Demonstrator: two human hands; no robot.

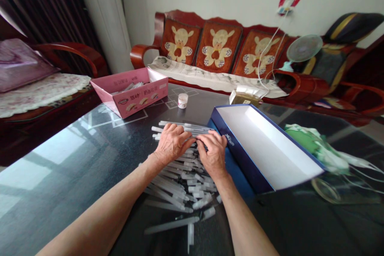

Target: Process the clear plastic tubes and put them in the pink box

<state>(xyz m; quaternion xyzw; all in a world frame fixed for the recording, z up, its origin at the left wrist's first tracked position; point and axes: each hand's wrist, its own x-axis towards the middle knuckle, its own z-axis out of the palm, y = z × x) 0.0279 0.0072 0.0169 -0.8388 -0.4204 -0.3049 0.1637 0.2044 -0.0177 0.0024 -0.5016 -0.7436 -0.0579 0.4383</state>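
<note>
Many whitish, translucent pens [171, 190], with short caps [199, 194] among them, lie in a loose heap on the dark table. Over the far end of the heap, my left hand [172, 144] is closed, thumb and fingers pinched on a slim pen. My right hand [212, 150] meets it from the other side, its thumb and fingertips pinching the same pen at the cap end. Fingers hide most of that pen. Just beyond both hands, several capped pens [198, 128] lie side by side.
A pink box [142, 98] with pens inside stands at the far left. Right of my hands, an open blue box [244, 156] with a white inside rests tilted. A small white tub [183, 101], a tissue box [244, 98] and a green-white plastic bag [318, 148] are on the table [75, 160].
</note>
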